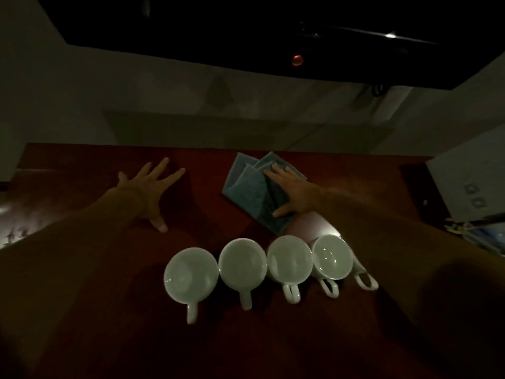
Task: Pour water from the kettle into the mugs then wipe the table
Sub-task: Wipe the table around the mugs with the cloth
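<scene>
Item: table, dark reddish-brown wood, dimly lit, with a pale sheen at its left edge. It runs back to a light wall, where a faint shadow falls above the far edge.

Item: left hand, flat on the bare wood, palm down, fingers straight and spread wide, thumb stretched back toward the person. It holds nothing.

Item: right hand, flat on the blue cloth, fingers straight and a little apart, thumb out to the near side. It presses the cloth and does not clutch it.

Item: blue cloth, folded in loose layers, lying under and to the left of the right fingers; its corners fan out beyond the fingertips toward the wall.

Item: mugs, white, in a row nearer the person than both hands, handles pointing toward the person: first mug, second mug, third mug, fourth mug. A fifth handle shows past the fourth mug, its cup hidden by the right forearm. Whether they hold water cannot be told in this light.

Item: dark screen mounted high on the wall, with a small red light.

Item: white box, at the table's right end, well beyond the right hand.
</scene>
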Available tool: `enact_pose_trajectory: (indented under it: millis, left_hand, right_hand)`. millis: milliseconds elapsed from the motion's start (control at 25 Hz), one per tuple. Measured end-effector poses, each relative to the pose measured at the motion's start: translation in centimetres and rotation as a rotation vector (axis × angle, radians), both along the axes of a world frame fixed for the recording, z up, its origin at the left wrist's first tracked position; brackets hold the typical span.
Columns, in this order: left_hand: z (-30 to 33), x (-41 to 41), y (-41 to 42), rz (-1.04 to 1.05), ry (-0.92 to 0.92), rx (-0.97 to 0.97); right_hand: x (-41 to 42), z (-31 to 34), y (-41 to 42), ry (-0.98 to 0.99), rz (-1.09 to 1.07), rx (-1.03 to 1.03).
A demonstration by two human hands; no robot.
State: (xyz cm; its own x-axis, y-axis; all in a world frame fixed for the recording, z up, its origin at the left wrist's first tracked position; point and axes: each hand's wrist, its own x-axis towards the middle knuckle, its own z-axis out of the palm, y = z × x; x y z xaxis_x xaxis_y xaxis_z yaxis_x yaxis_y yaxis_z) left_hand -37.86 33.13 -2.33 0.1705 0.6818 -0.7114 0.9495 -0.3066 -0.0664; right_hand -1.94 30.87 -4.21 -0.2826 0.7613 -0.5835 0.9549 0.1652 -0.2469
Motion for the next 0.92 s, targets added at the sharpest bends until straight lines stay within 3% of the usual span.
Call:
enact_pose_trajectory:
  millis: [160, 360, 560, 920]
  left_hand:
    - [-0.4, 0.8, 0.9, 0.019, 0.022, -0.029]
    - [-0.6, 0.4, 0.9, 0.053, -0.061, -0.054]
    - [-0.5, 0.0, 0.7, 0.056, -0.104, -0.067]
    - [-1.0, -0.8, 0.5, 0.032, -0.161, -0.044]
  right_hand:
    - [12.2, 0.7, -2.4, -0.028, -0.119, -0.004]
    - [14.9, 0.4, -3.0, -0.015, -0.086, 0.033]
    - [10.2, -0.3, -2.1, -0.073, -0.001, 0.013]
    - [-7.4, 0.2, 0.0, 0.035, 0.394, -0.038]
